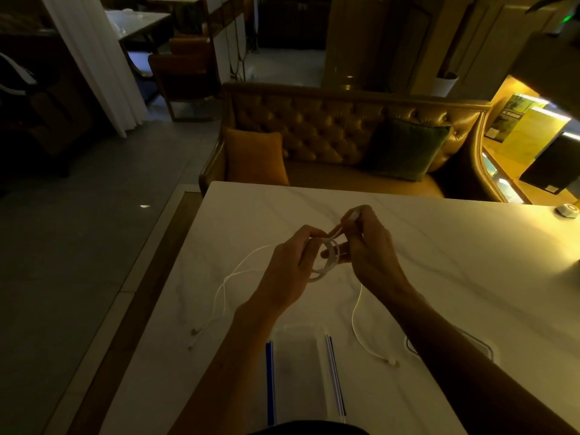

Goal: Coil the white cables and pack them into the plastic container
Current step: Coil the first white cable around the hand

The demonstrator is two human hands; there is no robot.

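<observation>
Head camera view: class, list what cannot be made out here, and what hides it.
- Container: mostly behind the right forearm.
- Coil: loop count hidden by the left hand and right hand.
- Loose cable plugs: too small and dim.
- Clear bag: contents unreadable.

Both forearms are bare to the frame's edge, with no sleeves showing. The left hand (287, 271) and right hand (368, 246) wear no gloves, rings or watch.
</observation>
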